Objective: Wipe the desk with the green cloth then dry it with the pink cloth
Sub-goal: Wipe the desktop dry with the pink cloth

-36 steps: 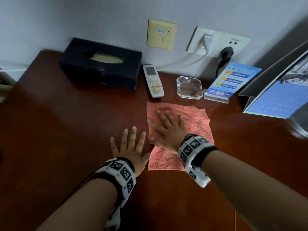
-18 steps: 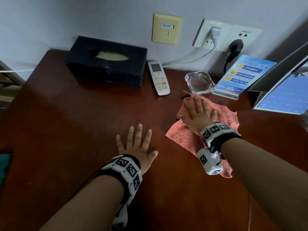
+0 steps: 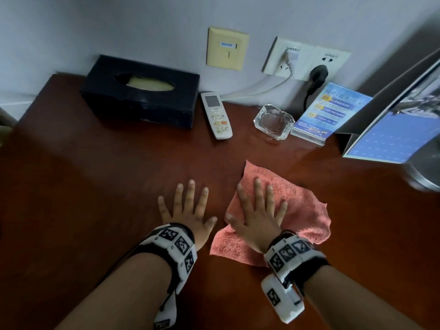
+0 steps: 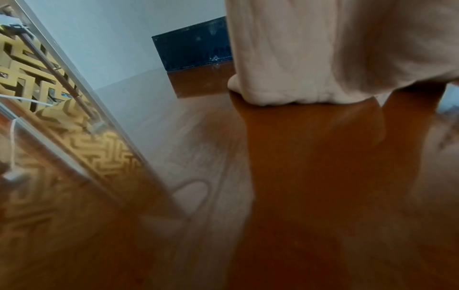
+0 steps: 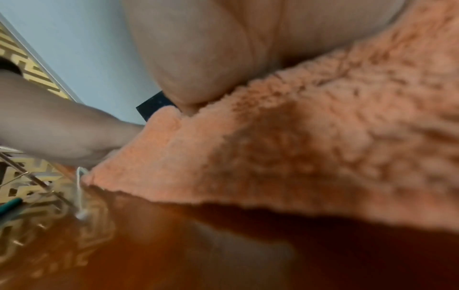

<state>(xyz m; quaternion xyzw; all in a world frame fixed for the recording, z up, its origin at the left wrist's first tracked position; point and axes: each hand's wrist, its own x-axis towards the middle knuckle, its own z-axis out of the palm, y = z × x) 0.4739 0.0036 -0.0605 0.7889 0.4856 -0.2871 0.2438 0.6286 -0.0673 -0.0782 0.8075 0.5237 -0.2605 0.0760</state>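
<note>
On the near table, 2 hands lie flat, fingers straight.
Right hand presses the pink cloth; left hand rests just beside it on bare wood. Farther back: remote, tissue box.

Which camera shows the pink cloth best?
The head view: the whole pink cloth lies on the desk under the flat right hand. Right wrist shows only blurred close-up pile; left wrist shows none.
</note>
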